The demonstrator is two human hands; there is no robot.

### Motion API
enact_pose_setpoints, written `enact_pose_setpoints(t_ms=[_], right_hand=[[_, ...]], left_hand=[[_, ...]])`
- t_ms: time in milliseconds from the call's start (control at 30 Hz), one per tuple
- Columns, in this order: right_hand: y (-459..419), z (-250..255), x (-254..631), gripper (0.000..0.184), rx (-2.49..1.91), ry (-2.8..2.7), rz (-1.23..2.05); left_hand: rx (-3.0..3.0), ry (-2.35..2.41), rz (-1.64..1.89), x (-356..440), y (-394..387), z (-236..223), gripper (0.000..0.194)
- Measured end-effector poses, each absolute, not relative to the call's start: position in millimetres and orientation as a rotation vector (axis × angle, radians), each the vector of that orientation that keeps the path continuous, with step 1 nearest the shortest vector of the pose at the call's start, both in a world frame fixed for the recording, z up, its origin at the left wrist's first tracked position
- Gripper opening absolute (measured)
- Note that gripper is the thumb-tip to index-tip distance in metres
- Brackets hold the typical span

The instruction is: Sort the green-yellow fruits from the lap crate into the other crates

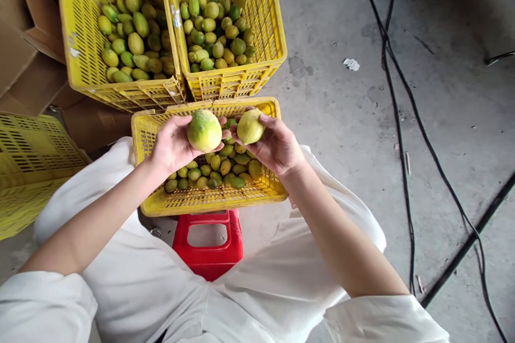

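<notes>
My left hand (174, 142) grips a round green-yellow lemon (204, 131), thumb on its near side. In my right hand (280, 146) is a yellower lemon (250, 126) with a pointed tip, held between thumb and fingers. Both fruits are side by side, a small gap apart, above a yellow plastic crate (213, 201). Inside that crate lie several smaller green and yellow lemons (216, 163), partly hidden by my hands. The crate sits between my knees, with a red plastic stool (209, 265) just on the near side of it.
Two more yellow crates, one at far left (78, 27) and one beside it (277, 21), hold many green-yellow lemons. Another yellow crate (36, 155) and cardboard boxes (24, 59) stand at left. Black cables (402, 171) and a dark pole (470, 249) lie on the concrete floor at right.
</notes>
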State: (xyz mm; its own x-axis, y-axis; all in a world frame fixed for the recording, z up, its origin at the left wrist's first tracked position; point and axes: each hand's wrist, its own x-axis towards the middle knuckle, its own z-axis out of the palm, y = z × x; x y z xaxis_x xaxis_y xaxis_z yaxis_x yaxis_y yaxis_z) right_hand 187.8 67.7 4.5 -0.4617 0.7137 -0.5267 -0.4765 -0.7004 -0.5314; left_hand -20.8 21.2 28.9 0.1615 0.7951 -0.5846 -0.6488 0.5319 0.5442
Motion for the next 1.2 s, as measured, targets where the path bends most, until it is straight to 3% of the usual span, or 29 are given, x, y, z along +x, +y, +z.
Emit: enact_pose_setpoints(t_ms=[267,667,933,1067,1200], right_hand=[[67,1,189,0.040,-0.906,-0.447,2.318],[71,1,190,0.034,-0.954,-0.424,2.187],[72,2,193,0.037,-0.977,-0.444,2.225],[76,1,196,0.032,-1.011,-0.449,2.127],[78,3,198,0.036,-0.993,-0.472,2.082]], left_hand=[[0.269,1.043,1.035,-20,17,16,0.046],[0.146,0.963,1.082,-19,22,32,0.026],[0.243,1.063,1.056,-21,17,18,0.042],[0.224,0.996,1.069,-21,18,23,0.040],[0.132,0.965,1.097,-20,21,29,0.027]])
